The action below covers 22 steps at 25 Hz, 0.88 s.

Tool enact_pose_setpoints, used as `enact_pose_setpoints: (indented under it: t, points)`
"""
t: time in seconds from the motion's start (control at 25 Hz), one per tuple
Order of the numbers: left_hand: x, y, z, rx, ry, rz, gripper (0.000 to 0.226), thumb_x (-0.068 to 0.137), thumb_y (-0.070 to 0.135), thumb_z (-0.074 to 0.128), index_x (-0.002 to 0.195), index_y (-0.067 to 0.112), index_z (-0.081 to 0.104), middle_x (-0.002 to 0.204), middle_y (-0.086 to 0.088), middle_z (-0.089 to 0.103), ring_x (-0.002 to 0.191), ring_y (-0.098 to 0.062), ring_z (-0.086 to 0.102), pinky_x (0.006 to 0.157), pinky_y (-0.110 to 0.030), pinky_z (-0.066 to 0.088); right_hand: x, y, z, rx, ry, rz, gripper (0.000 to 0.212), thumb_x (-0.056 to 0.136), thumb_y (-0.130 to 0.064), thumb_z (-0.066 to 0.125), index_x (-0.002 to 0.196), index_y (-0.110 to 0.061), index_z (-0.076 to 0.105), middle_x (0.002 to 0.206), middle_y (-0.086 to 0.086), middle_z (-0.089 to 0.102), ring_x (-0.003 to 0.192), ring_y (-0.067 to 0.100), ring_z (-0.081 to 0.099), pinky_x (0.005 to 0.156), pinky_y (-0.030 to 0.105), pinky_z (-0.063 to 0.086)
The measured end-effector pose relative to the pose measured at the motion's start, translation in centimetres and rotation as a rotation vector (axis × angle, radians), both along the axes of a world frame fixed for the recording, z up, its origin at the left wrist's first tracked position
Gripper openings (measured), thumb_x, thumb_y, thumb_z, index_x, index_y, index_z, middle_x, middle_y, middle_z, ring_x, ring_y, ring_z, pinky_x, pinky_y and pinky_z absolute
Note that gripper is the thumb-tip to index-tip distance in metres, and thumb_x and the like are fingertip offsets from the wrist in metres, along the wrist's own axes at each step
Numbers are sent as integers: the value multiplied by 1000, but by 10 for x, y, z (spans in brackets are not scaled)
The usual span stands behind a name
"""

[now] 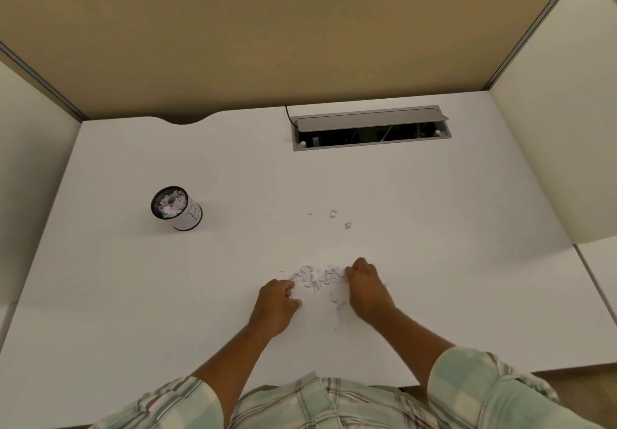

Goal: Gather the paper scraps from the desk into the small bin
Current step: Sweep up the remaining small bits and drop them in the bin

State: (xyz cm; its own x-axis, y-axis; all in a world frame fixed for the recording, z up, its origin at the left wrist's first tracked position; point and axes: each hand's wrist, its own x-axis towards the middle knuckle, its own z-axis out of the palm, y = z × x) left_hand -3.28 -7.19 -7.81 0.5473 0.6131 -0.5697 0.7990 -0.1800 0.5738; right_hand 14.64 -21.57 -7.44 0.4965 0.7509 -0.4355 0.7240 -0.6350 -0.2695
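Note:
A loose pile of small white paper scraps (317,276) lies on the white desk (434,215), near the front. My left hand (277,301) rests on the desk at the pile's left edge with its fingers curled. My right hand (367,286) is cupped at the pile's right edge and touches the scraps. Whether either hand holds any scraps is hidden by the curled fingers. Two stray scraps (334,213) lie farther back, one beside the other (348,225). The small round mesh bin (175,208) stands at the back left, holding scraps.
An open grey cable tray (370,128) is set into the desk at the back, with a black cable beside it. Beige partition walls (233,44) close off the back and both sides. The desk's front edge runs just above my plaid shirt.

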Motion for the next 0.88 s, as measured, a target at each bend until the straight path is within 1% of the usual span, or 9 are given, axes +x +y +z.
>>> enact_pose_setpoints:
  t: [0.08, 0.12, 0.2, 0.24, 0.36, 0.44, 0.6, 0.72, 0.88]
  points:
    - [3, -4, 2, 15, -3, -68, 18, 82, 18, 75, 77, 18, 58, 77, 4, 53, 70, -13, 48, 65, -23, 37, -22, -2, -2, 26, 21, 60, 37, 86, 9, 45, 117, -8, 58, 126, 10, 46, 113, 26, 47, 90, 36, 54]
    - [3, -5, 3, 26, -12, -77, 17, 82, 19, 76, 78, 19, 59, 78, 4, 54, 71, -13, 49, 67, -23, 39, -26, -3, -3, 49, 35, 76, 37, 88, 7, 45, 118, -9, 58, 126, 10, 47, 113, 26, 48, 91, 35, 53]
    - [0, -7, 4, 44, -47, -35, 19, 83, 20, 78, 95, 28, 64, 87, 6, 62, 79, -9, 58, 74, -17, 44, -21, -6, -1, 90, 80, 41, 34, 90, 5, 46, 118, -9, 60, 124, 11, 51, 112, 25, 53, 94, 30, 50]
    - [-2, -8, 4, 58, -59, 0, 21, 84, 22, 78, 100, 27, 66, 91, 6, 64, 82, -8, 61, 74, -14, 43, -15, -8, 1, 131, 117, -33, 31, 92, 2, 46, 117, -7, 62, 122, 13, 54, 111, 26, 55, 96, 29, 48]
    - [-6, -12, 5, 61, -65, 60, 12, 86, 28, 76, 95, 22, 71, 90, 10, 68, 83, -4, 63, 69, -7, 42, 16, -25, 8, 264, 94, -346, 28, 95, -2, 51, 117, -2, 68, 116, 19, 62, 111, 31, 60, 96, 29, 42]
    - [-7, -18, 4, -70, -65, 6, 11, 85, 33, 76, 93, 25, 73, 87, 10, 72, 81, -4, 67, 68, -10, 47, 37, -40, 7, 222, 53, -465, 27, 96, -4, 51, 116, -4, 69, 113, 18, 66, 109, 32, 62, 95, 30, 44]
    - [-1, -43, 7, -575, -78, -70, 21, 81, 35, 76, 100, 26, 74, 90, -2, 77, 83, -14, 75, 72, -24, 59, 54, -59, -1, 94, 88, -540, 24, 98, -10, 50, 112, -7, 69, 110, 15, 67, 105, 31, 65, 88, 32, 50]
    - [7, -61, 3, -709, -66, -32, 30, 83, 31, 76, 111, 21, 72, 100, -6, 78, 94, -19, 76, 80, -29, 61, 33, -55, -1, 84, 120, -455, 22, 95, -6, 50, 103, -8, 70, 105, 12, 70, 100, 29, 65, 87, 31, 49]
    - [14, -70, -2, -760, -73, 118, 39, 91, 20, 71, 127, 9, 65, 108, -12, 76, 102, -26, 74, 89, -37, 62, -6, -37, -2, 108, 216, -385, 23, 91, 0, 49, 96, -7, 70, 100, 9, 72, 95, 26, 67, 82, 29, 50]
